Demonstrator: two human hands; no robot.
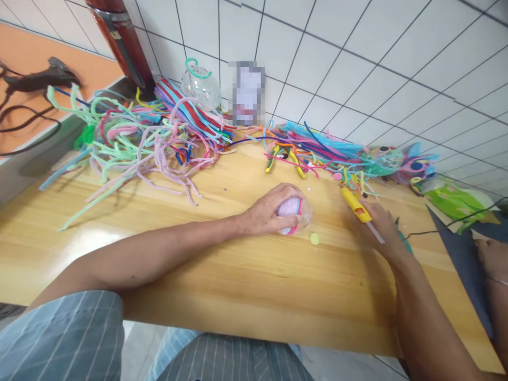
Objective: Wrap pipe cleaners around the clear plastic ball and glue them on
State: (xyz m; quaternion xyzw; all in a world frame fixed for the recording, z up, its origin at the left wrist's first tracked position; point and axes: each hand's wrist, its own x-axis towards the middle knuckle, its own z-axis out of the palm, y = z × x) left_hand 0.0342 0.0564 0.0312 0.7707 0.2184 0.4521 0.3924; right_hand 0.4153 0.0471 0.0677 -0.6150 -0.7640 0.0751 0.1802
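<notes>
Near the middle of the wooden table, my left hand (264, 211) is wrapped round a small clear plastic ball (290, 211) banded with lilac, blue and pink pipe cleaner. Its clear end faces right. To the right, my right hand (377, 225) grips a yellow glue gun (354, 204), its nozzle pointing toward the wall. From the gun's back end a translucent glue stick (374, 232) sticks out. Part of the right hand's fingers is hidden behind the gun. A small yellow-green disc (315, 238) lies on the table just below the ball.
A heap of pipe cleaners (159, 145) covers the back left. Along the tiled wall stand a phone (248, 94), a clear ball (201, 87) and a red bottle (123, 45). Yellow-handled pliers (296, 162) lie behind my hands. At right are a green packet (452, 198) and another person's arm (496, 264).
</notes>
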